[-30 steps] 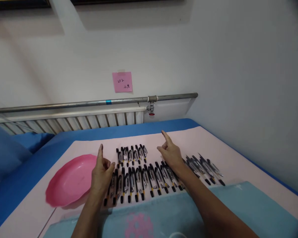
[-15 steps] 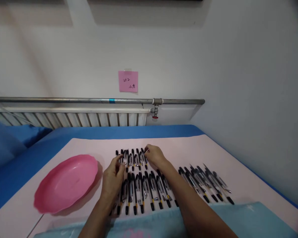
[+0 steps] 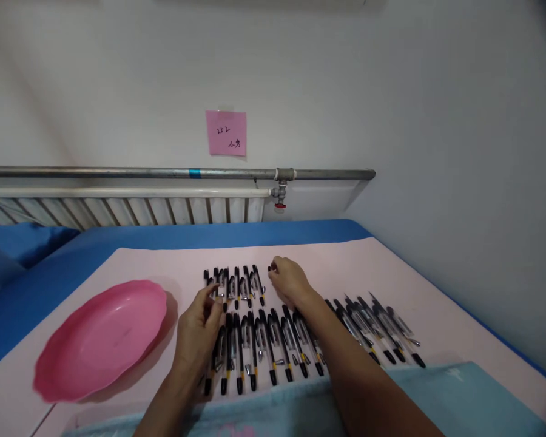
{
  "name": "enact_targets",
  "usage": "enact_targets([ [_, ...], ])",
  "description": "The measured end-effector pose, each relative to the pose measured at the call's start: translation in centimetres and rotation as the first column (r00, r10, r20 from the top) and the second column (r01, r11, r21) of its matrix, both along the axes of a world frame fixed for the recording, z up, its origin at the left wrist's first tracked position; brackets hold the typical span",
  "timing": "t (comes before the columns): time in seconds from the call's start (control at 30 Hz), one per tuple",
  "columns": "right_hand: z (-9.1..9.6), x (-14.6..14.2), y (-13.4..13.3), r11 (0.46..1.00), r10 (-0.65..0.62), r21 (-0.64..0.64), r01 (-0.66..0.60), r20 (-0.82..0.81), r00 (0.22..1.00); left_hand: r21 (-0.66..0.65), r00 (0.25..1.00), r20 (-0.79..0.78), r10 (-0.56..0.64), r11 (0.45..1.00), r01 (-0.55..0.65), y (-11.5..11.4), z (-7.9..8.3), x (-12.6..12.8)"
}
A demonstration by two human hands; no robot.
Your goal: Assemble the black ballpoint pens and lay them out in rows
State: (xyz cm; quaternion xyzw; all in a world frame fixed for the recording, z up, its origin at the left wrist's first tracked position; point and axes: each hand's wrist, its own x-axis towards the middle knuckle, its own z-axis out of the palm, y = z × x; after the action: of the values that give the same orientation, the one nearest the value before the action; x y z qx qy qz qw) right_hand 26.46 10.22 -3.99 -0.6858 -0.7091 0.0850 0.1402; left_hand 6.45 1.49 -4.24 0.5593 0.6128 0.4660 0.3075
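Black-capped clear pens lie side by side in a short back row [image 3: 237, 285] and a longer front row [image 3: 257, 352], with small silver tips among the front ones. My left hand [image 3: 199, 321] is over the left ends of both rows. Its thumb and forefinger are apart, and I see nothing held between them. Just right of the back row, my right hand [image 3: 289, 280] is closed in a pinch above the pink sheet. A small black end, like that of a pen part, pokes out at its fingertips; the fingers hide the remainder. My right forearm covers some front-row pens.
To the left stands a pink scalloped tray [image 3: 104, 337]. More pens [image 3: 368, 328] lie slanted at the right. Light blue cloth [image 3: 428, 394] runs along the near edge. Beyond the pink sheet [image 3: 327, 258] are a blue surface, a radiator and a pipe with a valve [image 3: 279, 191].
My right hand has moved away from the right end of the back row, and a black end now shows at its fingertips. My left hand stays by the left ends. The camera view has shifted slightly.
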Motion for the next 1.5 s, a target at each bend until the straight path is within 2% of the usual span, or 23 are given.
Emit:
enact_targets([
  [0.13, -0.1, -1.4, -0.5, 0.993, 0.103, -0.048, -0.104, -0.011, 0.995, -0.012, 1.0, -0.015, -0.013, 1.0, 0.013, -0.1, 0.0, 0.0],
  [0.23, -0.7, -1.8, -0.5, 0.989, 0.126, -0.082, -0.125, 0.002, 0.992, -0.018, 1.0, -0.017, -0.022, 1.0, 0.021, -0.1, 0.0, 0.0],
  [0.53, -1.1, -1.5, -0.4, 0.995, 0.077, -0.07, -0.07, 0.1, 0.992, -0.024, 0.998, -0.047, -0.031, 0.999, 0.03, -0.1, 0.1, 0.1],
  [0.77, -0.9, -1.7, -0.7, 0.995, 0.045, -0.095, -0.034, 0.113, 0.993, -0.036, 0.998, -0.057, -0.04, 0.999, 0.038, -0.1, 0.0, 0.1],
  [0.9, 0.1, -1.2, -0.5, 0.996, 0.018, -0.091, -0.012, 0.066, 0.998, -0.052, 1.0, 0.007, -0.029, 0.998, 0.029, -0.3, 0.2, 0.1],
  [1.0, 1.3, -1.5, -0.8, 0.997, 0.026, -0.076, -0.026, -0.004, 1.0, -0.092, 0.985, 0.171, 0.0, 0.996, 0.016, -0.4, 0.8, 0.2],
  [1.1, 2.4, -3.3, -2.2, 0.982, 0.145, -0.101, -0.162, -0.159, 0.977, -0.167, 0.913, 0.407, 0.012, 0.984, 0.061, -0.4, 1.1, 0.3],
  [1.2, 2.9, -5.9, -4.1, 0.9, 0.365, -0.082, -0.428, -0.396, 0.843, -0.168, 0.79, 0.613, -0.001, 0.977, 0.131, 0.0, 0.6, 0.4],
  [1.3, 2.9, -7.1, -5.0, 0.825, 0.481, -0.038, -0.564, -0.476, 0.736, -0.166, 0.693, 0.719, 0.057, 0.982, 0.092, 0.4, -0.1, 0.2],
  [1.33, 2.8, -7.0, -4.9, 0.823, 0.486, -0.038, -0.566, -0.467, 0.739, -0.174, 0.675, 0.733, 0.086, 0.983, 0.063, 0.5, -0.3, 0.1],
  [1.37, 2.7, -6.5, -4.6, 0.849, 0.465, -0.04, -0.527, -0.417, 0.781, -0.181, 0.663, 0.741, 0.109, 0.983, 0.041, 0.5, -0.4, 0.1],
  [1.43, 2.4, -5.1, -3.6, 0.937, 0.334, -0.026, -0.349, -0.232, 0.913, -0.197, 0.65, 0.749, 0.128, 0.98, 0.033, 0.4, -0.3, 0.1],
  [1.47, 2.1, -4.1, -2.9, 0.975, 0.22, 0.009, -0.22, -0.103, 0.97, -0.201, 0.649, 0.751, 0.123, 0.978, 0.047, 0.2, -0.1, 0.1],
  [1.5, 1.8, -3.3, -2.3, 0.991, 0.135, 0.029, -0.134, -0.032, 0.99, -0.207, 0.653, 0.75, 0.11, 0.976, 0.073, 0.1, 0.0, 0.2],
])
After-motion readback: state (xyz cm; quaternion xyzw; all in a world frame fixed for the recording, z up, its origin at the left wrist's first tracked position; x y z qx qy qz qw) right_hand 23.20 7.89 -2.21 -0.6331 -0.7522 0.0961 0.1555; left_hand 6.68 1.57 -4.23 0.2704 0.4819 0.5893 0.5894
